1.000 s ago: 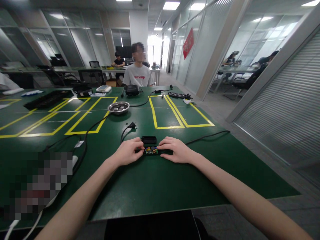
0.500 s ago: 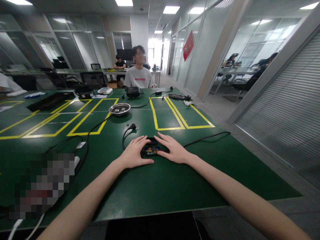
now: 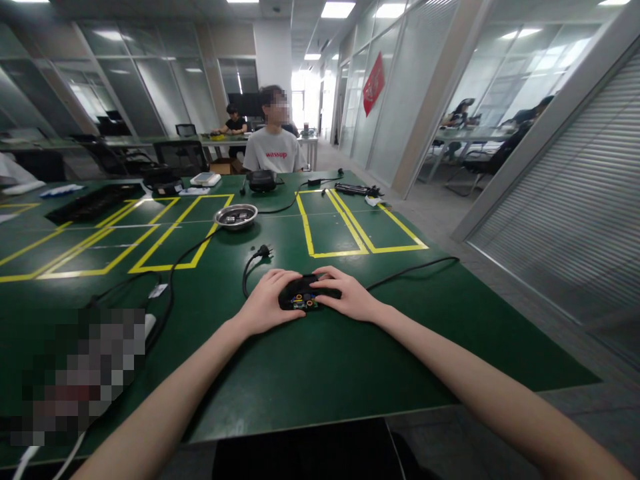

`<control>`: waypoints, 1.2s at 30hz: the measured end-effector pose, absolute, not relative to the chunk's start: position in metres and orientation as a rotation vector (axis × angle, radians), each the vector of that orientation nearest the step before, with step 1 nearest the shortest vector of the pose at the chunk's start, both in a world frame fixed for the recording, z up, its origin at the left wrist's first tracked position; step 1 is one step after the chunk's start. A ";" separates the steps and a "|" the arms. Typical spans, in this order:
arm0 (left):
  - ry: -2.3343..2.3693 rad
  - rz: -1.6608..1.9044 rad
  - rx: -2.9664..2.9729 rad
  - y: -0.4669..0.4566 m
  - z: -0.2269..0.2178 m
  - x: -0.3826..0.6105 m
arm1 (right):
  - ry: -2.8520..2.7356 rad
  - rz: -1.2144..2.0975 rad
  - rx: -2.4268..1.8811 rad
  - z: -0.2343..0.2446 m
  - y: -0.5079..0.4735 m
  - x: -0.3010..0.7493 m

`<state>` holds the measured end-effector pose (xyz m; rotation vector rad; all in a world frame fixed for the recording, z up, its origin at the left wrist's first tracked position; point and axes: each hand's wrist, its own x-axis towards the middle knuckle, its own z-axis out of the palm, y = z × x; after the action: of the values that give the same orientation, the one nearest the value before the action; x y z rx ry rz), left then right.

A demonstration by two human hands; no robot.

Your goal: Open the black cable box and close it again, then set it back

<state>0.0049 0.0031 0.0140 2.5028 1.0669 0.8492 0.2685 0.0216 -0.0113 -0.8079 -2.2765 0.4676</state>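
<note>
A small black case half with a circuit board inside lies on the green table just in front of me. A black cover sits tilted over its far part. My left hand curls round the left side of the cover, and my right hand holds its right side with fingers bent on top. Orange and yellow parts of the board show below the cover.
A black cable with a plug lies just beyond my hands; another cable runs off right. A metal bowl sits farther back among yellow tape lines. A person in a grey shirt sits at the far edge.
The black cover that lay beyond the board has been drawn back over it. Both hands went from flat beside the board to gripping the cover's ends.
</note>
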 end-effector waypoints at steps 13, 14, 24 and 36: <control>1.021 0.852 2.408 -0.001 0.011 0.005 | -2.073 0.588 -0.720 -0.005 0.017 0.263; 1.024 0.852 2.400 -0.001 0.011 0.005 | -2.070 0.585 -0.721 -0.006 0.017 0.263; 0.984 0.791 2.426 -0.001 0.010 0.006 | -2.142 0.378 -0.721 -0.010 0.019 0.265; 1.030 0.718 2.436 -0.001 0.009 0.004 | -2.303 0.545 -0.621 -0.005 0.013 0.268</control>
<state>0.0041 -0.0010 0.0092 2.4361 1.0305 0.7176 0.2682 0.0133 -0.0047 -0.6207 -2.3030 0.5451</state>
